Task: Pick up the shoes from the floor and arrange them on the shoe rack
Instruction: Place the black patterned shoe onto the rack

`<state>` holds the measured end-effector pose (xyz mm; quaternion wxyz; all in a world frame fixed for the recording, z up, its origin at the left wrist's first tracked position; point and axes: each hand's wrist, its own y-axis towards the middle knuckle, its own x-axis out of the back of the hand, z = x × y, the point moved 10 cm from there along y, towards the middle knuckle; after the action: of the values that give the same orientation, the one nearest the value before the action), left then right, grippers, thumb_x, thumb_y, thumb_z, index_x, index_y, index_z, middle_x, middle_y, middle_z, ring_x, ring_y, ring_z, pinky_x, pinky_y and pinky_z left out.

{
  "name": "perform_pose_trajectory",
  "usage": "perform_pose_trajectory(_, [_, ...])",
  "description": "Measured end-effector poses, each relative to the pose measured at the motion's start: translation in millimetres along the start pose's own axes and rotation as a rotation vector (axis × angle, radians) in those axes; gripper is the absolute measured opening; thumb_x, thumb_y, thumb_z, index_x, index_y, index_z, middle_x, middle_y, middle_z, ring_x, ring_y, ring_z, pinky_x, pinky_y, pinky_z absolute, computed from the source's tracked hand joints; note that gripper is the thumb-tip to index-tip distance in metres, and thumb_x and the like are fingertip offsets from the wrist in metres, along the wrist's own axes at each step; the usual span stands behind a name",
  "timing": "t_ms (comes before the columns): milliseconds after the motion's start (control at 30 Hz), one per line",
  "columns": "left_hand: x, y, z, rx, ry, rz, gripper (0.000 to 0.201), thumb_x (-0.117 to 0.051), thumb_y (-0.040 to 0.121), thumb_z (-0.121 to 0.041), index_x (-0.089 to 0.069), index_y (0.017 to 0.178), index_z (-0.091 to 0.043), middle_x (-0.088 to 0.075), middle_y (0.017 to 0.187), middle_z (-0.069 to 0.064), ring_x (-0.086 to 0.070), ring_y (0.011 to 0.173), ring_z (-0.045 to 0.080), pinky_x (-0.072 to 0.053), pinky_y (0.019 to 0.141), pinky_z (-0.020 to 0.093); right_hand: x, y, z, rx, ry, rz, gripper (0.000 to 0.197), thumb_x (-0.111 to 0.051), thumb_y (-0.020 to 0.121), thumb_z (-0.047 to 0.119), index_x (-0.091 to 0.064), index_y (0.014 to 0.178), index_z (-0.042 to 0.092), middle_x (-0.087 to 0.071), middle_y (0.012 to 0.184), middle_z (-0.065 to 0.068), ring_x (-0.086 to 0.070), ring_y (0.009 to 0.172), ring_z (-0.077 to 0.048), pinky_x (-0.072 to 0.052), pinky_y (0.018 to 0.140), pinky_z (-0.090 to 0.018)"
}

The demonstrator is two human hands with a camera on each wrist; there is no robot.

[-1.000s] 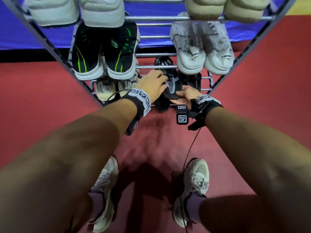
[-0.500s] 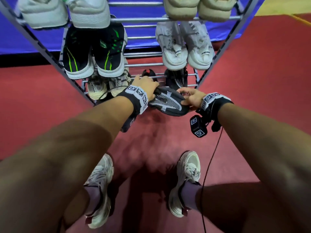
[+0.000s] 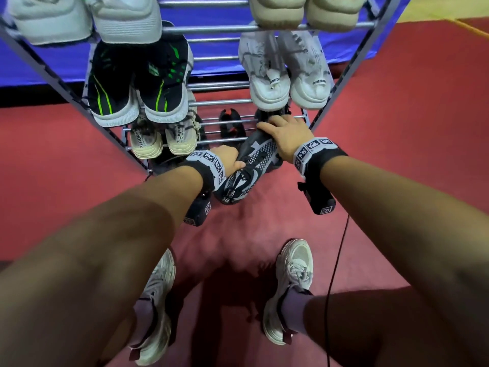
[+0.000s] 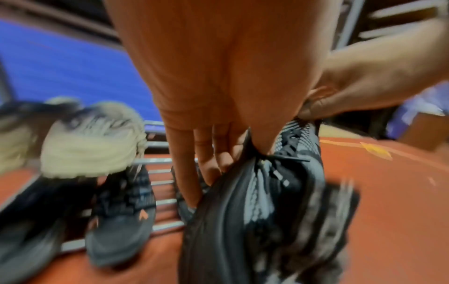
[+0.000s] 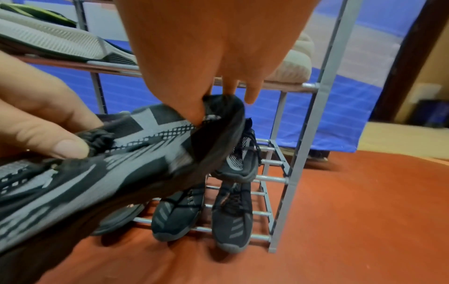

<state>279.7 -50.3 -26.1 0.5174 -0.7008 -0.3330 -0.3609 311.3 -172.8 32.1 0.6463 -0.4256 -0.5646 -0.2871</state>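
A black and grey knit shoe (image 3: 251, 165) hangs in the air in front of the grey metal shoe rack (image 3: 344, 83), held by both hands. My left hand (image 3: 238, 165) grips it at the laces near its nearer end; the left wrist view shows my fingers (image 4: 211, 169) dug into the lace area of the shoe (image 4: 262, 201). My right hand (image 3: 267, 125) pinches the far end, which points at the right side of a low tier. In the right wrist view that hand (image 5: 218, 103) holds the shoe (image 5: 136, 157) by its tip, above a matching shoe (image 5: 240, 159) on the rack (image 5: 313, 134).
The rack holds a black and green pair (image 3: 137, 83), a white pair (image 3: 285, 75), a beige pair (image 3: 164, 139) and dark shoes (image 5: 179, 215) on the lowest bars. My own feet in white sneakers (image 3: 291, 287) stand on the red floor (image 3: 397, 128). A cable (image 3: 336, 260) hangs from my right wrist.
The shoe has turned from lying crosswise between my hands to pointing lengthwise at the rack. My right hand went forward with the far end; my left hand drew back toward me.
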Motion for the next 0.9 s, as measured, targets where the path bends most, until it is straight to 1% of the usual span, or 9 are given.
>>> perform_pose_trajectory(167, [-13, 2, 27, 0.211, -0.697, -0.044, 0.032, -0.048, 0.099, -0.036, -0.057, 0.092, -0.007, -0.066, 0.086, 0.01, -0.065, 0.058, 0.026, -0.057, 0.054, 0.035, -4, 1, -20, -0.177, 0.27, -0.18, 0.062, -0.052, 0.088, 0.021, -0.033, 0.147, 0.015, -0.04, 0.145, -0.013, -0.037, 0.132, -0.037, -0.034, 0.109, -0.048])
perform_pose_trajectory(300, [-12, 11, 35, 0.321, -1.109, -0.119, 0.029, -0.048, 0.101, -0.029, -0.056, 0.104, -0.002, -0.06, 0.082, 0.011, -0.063, 0.064, 0.021, -0.06, 0.053, 0.036, -66, -12, -13, -0.504, 1.169, 0.236, 0.064, -0.065, 0.089, 0.034, -0.036, 0.144, 0.021, -0.065, 0.113, -0.008, -0.066, 0.093, -0.026, -0.055, 0.085, -0.041])
perform_pose_trajectory(400, [-9, 25, 37, 0.352, -1.274, -0.135, 0.035, -0.05, 0.1, -0.03, -0.057, 0.112, 0.003, -0.064, 0.088, 0.013, -0.066, 0.07, 0.024, -0.06, 0.054, 0.037, -77, -11, 8, -0.515, 1.471, 0.372, 0.045, -0.069, 0.087, 0.016, -0.05, 0.127, 0.025, -0.068, 0.109, -0.007, -0.068, 0.089, -0.025, -0.058, 0.077, -0.049])
perform_pose_trajectory(467, [-4, 34, 38, 0.349, -1.347, -0.154, 0.028, -0.052, 0.099, -0.027, -0.058, 0.105, 0.0, -0.068, 0.097, 0.017, -0.068, 0.081, 0.03, -0.06, 0.063, 0.041, -76, 3, 1, -0.539, 1.477, 0.293, 0.037, -0.066, 0.085, 0.002, -0.055, 0.114, 0.022, -0.067, 0.107, -0.008, -0.068, 0.096, -0.031, -0.057, 0.08, -0.053])
perform_pose_trajectory(567, [-3, 43, 38, 0.35, -1.442, -0.127, 0.006, -0.056, 0.097, -0.017, -0.055, 0.099, -0.011, -0.067, 0.101, 0.011, -0.068, 0.09, 0.029, -0.058, 0.065, 0.04, -80, 27, -21, -0.59, 1.406, 0.138, 0.034, -0.071, 0.074, 0.003, -0.057, 0.096, 0.025, -0.068, 0.112, -0.013, -0.067, 0.103, -0.035, -0.053, 0.087, -0.059])
perform_pose_trajectory(667, [-8, 51, 33, 0.336, -1.438, -0.023, 0.015, -0.059, 0.093, -0.008, -0.056, 0.104, -0.017, -0.068, 0.095, 0.006, -0.069, 0.082, 0.025, -0.06, 0.063, 0.042, -78, 41, -20, -0.581, 1.458, 0.098, 0.044, -0.065, 0.083, -0.003, -0.05, 0.121, 0.015, -0.068, 0.11, -0.015, -0.067, 0.1, -0.032, -0.056, 0.081, -0.055])
perform_pose_trajectory(733, [-6, 59, 35, 0.321, -1.428, -0.068, 0.024, -0.058, 0.092, -0.001, -0.06, 0.113, -0.013, -0.068, 0.1, 0.009, -0.068, 0.081, 0.025, -0.06, 0.056, 0.04, -72, 48, -19, -0.553, 1.467, 0.042, 0.042, -0.06, 0.089, 0.0, -0.047, 0.126, 0.014, -0.067, 0.098, -0.007, -0.067, 0.087, -0.025, -0.061, 0.07, -0.039])
perform_pose_trajectory(833, [-5, 73, 43, 0.358, -1.434, -0.145, 0.023, -0.058, 0.09, 0.003, -0.061, 0.11, -0.009, -0.067, 0.104, 0.012, -0.067, 0.082, 0.026, -0.058, 0.049, 0.038, -60, 53, -43, -0.593, 1.079, -0.136, 0.041, -0.062, 0.089, 0.023, -0.056, 0.128, 0.013, -0.066, 0.106, -0.005, -0.063, 0.101, -0.024, -0.051, 0.086, -0.029])
perform_pose_trajectory(900, [-7, 79, 49, 0.404, -1.409, -0.162, 0.025, -0.059, 0.088, 0.003, -0.059, 0.112, -0.005, -0.066, 0.107, 0.016, -0.067, 0.081, 0.029, -0.059, 0.049, 0.04, -59, 44, -67, -0.739, 0.718, -0.185, 0.046, -0.058, 0.087, 0.03, -0.052, 0.129, 0.012, -0.056, 0.128, -0.013, -0.051, 0.121, -0.031, -0.042, 0.099, -0.037])
